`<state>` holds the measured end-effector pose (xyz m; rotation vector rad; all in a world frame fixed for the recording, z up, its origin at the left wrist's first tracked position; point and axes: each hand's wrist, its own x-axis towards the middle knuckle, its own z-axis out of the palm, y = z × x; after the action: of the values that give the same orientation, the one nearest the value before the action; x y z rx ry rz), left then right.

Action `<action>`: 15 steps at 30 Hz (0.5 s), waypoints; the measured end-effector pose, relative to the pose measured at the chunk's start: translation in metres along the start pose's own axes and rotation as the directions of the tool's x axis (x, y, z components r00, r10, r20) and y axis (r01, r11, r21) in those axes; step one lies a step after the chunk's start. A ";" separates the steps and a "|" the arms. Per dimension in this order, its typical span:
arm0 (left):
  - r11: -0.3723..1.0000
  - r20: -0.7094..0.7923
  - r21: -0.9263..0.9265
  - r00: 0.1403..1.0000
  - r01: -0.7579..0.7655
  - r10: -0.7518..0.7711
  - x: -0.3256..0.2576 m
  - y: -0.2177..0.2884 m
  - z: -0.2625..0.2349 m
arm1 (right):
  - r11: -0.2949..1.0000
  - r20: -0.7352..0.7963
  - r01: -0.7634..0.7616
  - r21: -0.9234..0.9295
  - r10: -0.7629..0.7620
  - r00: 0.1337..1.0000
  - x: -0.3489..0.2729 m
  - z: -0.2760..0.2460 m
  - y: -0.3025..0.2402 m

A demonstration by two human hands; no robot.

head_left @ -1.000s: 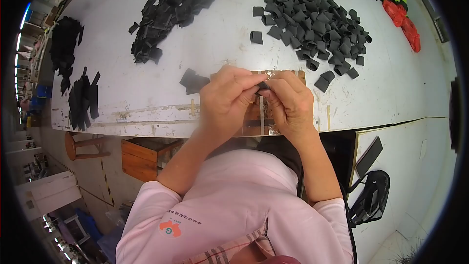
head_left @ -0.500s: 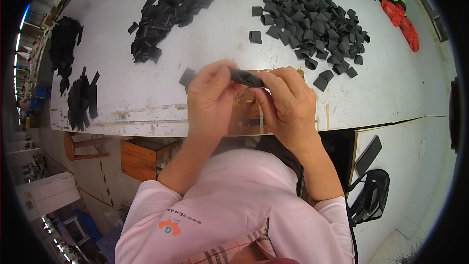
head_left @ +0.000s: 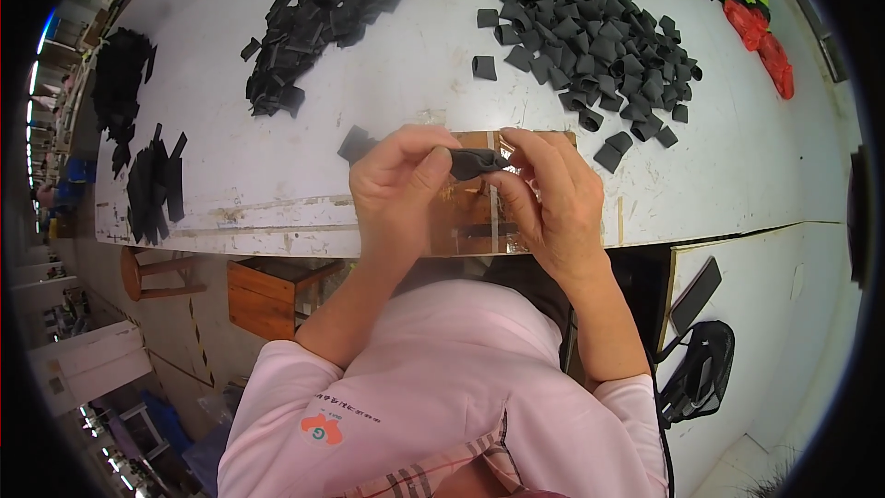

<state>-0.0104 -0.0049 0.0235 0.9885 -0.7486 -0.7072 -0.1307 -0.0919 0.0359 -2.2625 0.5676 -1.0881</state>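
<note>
Both hands meet over the near edge of a white table [head_left: 424, 65]. My left hand [head_left: 396, 186] and my right hand [head_left: 553, 198] pinch a small black fabric piece [head_left: 475, 163] between their fingertips, holding it just above a clear brownish plate [head_left: 466, 207] that lies on the table edge. A flat black piece [head_left: 355, 143] lies beside my left hand. My pink sleeves come up from below.
A heap of flat black strips [head_left: 318, 23] lies at the far left, a heap of folded black pieces [head_left: 599, 41] at the far right. Red and black items [head_left: 761, 32] sit near the right rim. More black stacks [head_left: 152, 180] line the left edge. A wooden stool [head_left: 267, 295] stands below.
The hands have lifted slightly off the plate and drawn a little apart, and the black piece now shows stretched between the fingertips.
</note>
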 end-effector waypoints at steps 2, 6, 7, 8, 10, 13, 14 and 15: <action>0.999 0.003 0.024 0.999 -0.037 0.037 0.000 0.000 0.002 | 0.997 -0.025 0.076 -0.005 -0.076 0.997 0.002 0.001 0.000; 0.999 -0.056 -0.007 0.998 -0.038 0.037 -0.007 -0.002 0.000 | 0.990 0.074 0.138 -0.016 -0.136 0.988 0.015 -0.009 -0.003; 0.998 -0.044 0.020 0.997 -0.058 0.059 -0.009 -0.002 -0.002 | 0.991 0.074 0.135 -0.015 -0.134 0.988 0.016 -0.010 0.001; 0.998 -0.045 0.021 0.997 -0.056 0.057 -0.011 -0.002 -0.003 | 0.993 0.144 0.121 0.018 -0.122 0.982 0.019 -0.010 0.005; 0.996 -0.033 0.092 0.999 -0.015 0.018 -0.013 -0.001 -0.004 | 0.993 0.211 0.103 0.049 -0.111 0.971 0.020 -0.009 0.011; 0.983 -0.032 0.184 0.999 -0.019 0.025 -0.016 0.001 -0.001 | 0.975 0.138 0.127 0.185 -0.154 0.978 0.012 -0.001 0.020; 0.983 -0.030 0.184 0.999 -0.023 0.029 -0.014 0.003 0.003 | 0.973 0.107 0.094 0.210 -0.118 0.987 0.007 0.002 0.020; 0.974 -0.039 0.222 0.998 -0.047 0.057 -0.009 0.005 0.009 | 0.970 0.077 0.062 0.236 -0.082 0.994 0.004 0.003 0.020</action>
<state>-0.0220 0.0003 0.0292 1.1791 -0.8230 -0.5614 -0.1283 -0.1079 0.0235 -2.1255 0.3065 -1.0287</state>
